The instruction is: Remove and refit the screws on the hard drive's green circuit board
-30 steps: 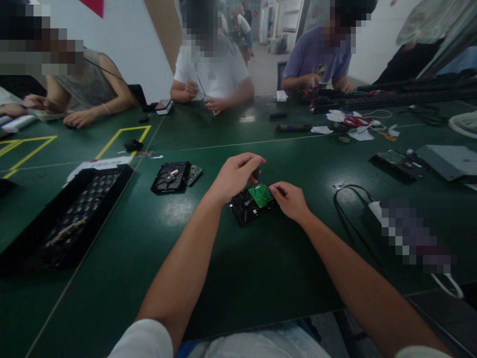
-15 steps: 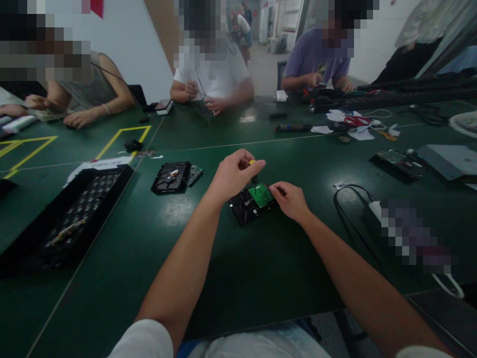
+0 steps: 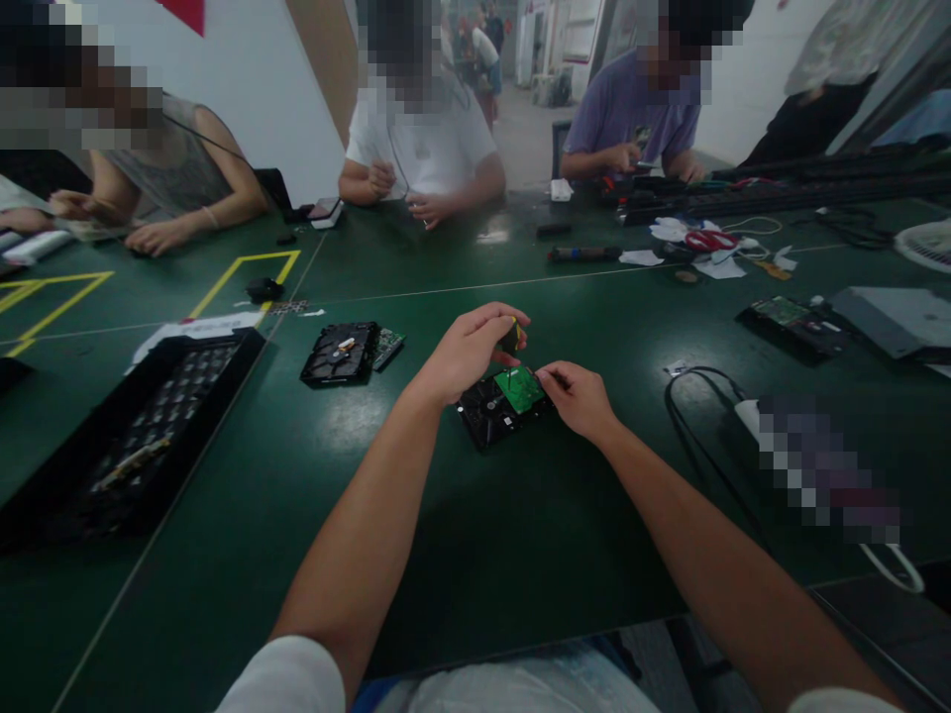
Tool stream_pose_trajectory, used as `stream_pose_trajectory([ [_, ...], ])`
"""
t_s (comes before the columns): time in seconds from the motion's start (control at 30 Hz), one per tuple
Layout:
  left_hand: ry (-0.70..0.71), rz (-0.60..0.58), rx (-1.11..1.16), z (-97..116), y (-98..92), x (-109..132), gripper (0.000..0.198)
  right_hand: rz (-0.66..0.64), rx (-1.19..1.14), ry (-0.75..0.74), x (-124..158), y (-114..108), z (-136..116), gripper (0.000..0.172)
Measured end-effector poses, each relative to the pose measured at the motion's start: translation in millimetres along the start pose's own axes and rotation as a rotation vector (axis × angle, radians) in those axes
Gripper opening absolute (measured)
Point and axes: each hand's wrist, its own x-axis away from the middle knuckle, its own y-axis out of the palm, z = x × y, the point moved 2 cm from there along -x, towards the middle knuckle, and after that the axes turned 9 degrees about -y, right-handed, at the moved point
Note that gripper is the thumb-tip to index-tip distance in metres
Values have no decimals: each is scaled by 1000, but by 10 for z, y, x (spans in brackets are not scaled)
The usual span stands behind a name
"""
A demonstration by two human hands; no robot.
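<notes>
A black hard drive (image 3: 486, 421) with a green circuit board (image 3: 523, 392) on it lies on the green table. My left hand (image 3: 475, 347) is closed around a screwdriver (image 3: 511, 339) with a yellow and black handle, held upright with its shaft over the board. At the drive's right edge, my right hand (image 3: 580, 396) pinches the corner; its fingertips touch the drive beside the board. To the left of my hands lies another black drive (image 3: 339, 354), with a small loose circuit board (image 3: 387, 348) touching its right side.
A long black tray (image 3: 149, 436) stands at the left. On the right are a cable (image 3: 673, 406), another drive (image 3: 792, 327) and a grey metal box (image 3: 896, 322). Several people sit across the table (image 3: 357, 267), among tools and scraps of paper.
My left hand's fingers have shifted and turned around the screwdriver handle, showing more of it. My right hand and the drive have stayed in place.
</notes>
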Motion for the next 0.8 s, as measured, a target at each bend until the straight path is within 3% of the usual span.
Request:
stream_pose_trajectory([
  [0.1, -5, 10, -13, 9, -8, 11, 17, 1, -3, 4, 2, 4, -2, 26],
  [0.33, 44, 182, -234, -11, -9, 13, 24, -3, -1, -2, -10, -3, -18, 24],
  [0.57, 100, -36, -144, 15, 15, 20, 16, -1, 8, -3, -7, 2, -4, 25],
  [0.73, 98, 55, -73, -14, -23, -13, 21, -3, -4, 2, -1, 11, 20, 26],
  [0.8, 72, 41, -24, -26, -20, -22, 23, -1, -6, 5, 2, 14, 24, 26],
])
